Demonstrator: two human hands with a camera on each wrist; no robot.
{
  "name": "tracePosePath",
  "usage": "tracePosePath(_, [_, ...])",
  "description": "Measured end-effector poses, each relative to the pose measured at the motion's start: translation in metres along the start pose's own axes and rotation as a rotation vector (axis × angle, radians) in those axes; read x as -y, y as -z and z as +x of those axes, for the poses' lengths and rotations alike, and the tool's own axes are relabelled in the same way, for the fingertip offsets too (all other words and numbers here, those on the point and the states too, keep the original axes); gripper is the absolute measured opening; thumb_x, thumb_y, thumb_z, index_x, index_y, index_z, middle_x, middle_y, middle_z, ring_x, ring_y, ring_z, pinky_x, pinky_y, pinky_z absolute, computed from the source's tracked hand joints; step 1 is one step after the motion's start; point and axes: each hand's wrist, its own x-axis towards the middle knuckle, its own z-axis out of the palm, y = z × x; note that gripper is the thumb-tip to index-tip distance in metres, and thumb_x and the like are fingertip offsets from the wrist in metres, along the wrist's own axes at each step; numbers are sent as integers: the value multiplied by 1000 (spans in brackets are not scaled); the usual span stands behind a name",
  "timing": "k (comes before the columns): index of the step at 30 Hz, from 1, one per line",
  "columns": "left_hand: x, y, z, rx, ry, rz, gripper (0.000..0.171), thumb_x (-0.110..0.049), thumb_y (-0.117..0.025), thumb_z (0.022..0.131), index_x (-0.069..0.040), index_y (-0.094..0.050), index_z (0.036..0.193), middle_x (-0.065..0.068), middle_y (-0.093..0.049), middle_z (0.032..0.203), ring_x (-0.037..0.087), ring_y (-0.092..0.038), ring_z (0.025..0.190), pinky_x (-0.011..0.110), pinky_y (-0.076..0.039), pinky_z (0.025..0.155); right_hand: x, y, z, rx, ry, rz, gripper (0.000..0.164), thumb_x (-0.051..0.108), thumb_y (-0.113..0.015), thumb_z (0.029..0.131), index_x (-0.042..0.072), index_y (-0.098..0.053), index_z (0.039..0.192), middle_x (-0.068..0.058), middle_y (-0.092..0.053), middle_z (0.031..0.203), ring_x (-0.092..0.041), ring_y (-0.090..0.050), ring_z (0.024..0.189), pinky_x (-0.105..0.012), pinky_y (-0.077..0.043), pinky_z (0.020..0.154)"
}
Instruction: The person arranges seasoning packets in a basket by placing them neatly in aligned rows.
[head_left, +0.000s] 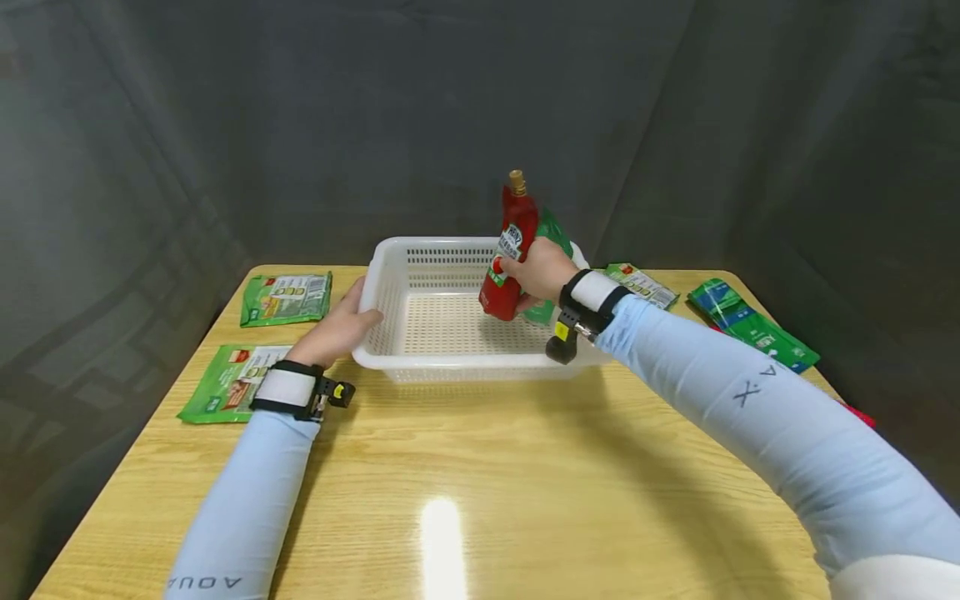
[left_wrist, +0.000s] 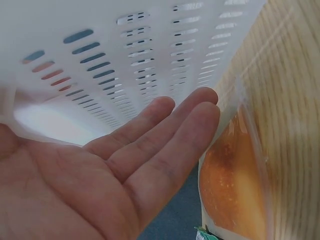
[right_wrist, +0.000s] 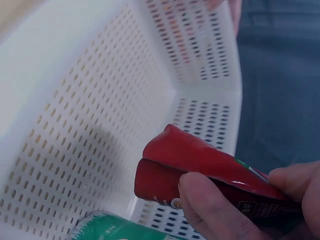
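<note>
My right hand [head_left: 546, 268] grips a red Heinz ketchup pouch [head_left: 517, 218] with a gold cap, holding it tilted over the right half of a white perforated plastic basket [head_left: 450, 362]. In the right wrist view, thumb and fingers pinch the folded red pouch [right_wrist: 195, 155] above the basket floor. Partly hidden behind that hand, a green pouch [head_left: 553, 232] stands at the basket's right end. My left hand [head_left: 337, 327] holds the basket's left end, its thumb over the rim. Its fingers lie along the outside of the slotted wall in the left wrist view.
Two green food packets [head_left: 287, 298] [head_left: 232, 385] lie on the wooden table [head_left: 375, 483], left of the basket. To the right are another green packet [head_left: 641, 283] and a green-and-blue pouch [head_left: 753, 325]. Something red [head_left: 858, 414] shows past the right sleeve. Dark curtains hang behind.
</note>
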Motion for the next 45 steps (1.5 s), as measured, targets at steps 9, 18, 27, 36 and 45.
tracePosePath(9, [-6,-6,-4,5,18,-9,72,-4,-37,103,-16,5,160,29,-23,156,52,-50,120,56,-55,80,-9,-9,29,-18,-84,-198,44,29,-49,105,-3,-46,135,-20,-61,126,-30,-73,76,-30,-57,56])
tracePosePath(18, [-10,-12,-7,10,28,-8,72,-6,-38,102,-16,4,160,28,-24,155,51,-51,120,56,-55,79,-22,-12,41,-50,-114,-233,43,24,-45,106,-3,-41,139,-22,-54,133,-30,-72,83,-39,-59,75])
tracePosePath(27, [-11,-13,-8,28,35,-6,73,-7,-38,103,-20,6,160,27,-21,157,51,-50,122,57,-54,80,-30,-8,38,21,-163,-254,36,24,-48,103,-6,-55,123,-23,-64,116,-23,-72,70,-31,-59,62])
tracePosePath(36, [-7,-8,-9,31,28,-10,72,-7,-37,103,-20,6,160,27,-21,157,51,-46,124,60,-52,84,-30,-17,53,55,-181,-468,46,9,-67,92,-4,-51,133,-16,-61,123,-27,-66,99,-31,-59,68])
tracePosePath(45, [1,-3,-9,26,23,11,72,-6,-37,103,-16,5,160,30,-24,154,51,-49,121,56,-54,81,-30,-22,53,34,-193,-291,38,23,-51,102,-6,-54,127,-22,-71,99,-29,-73,76,-31,-58,56])
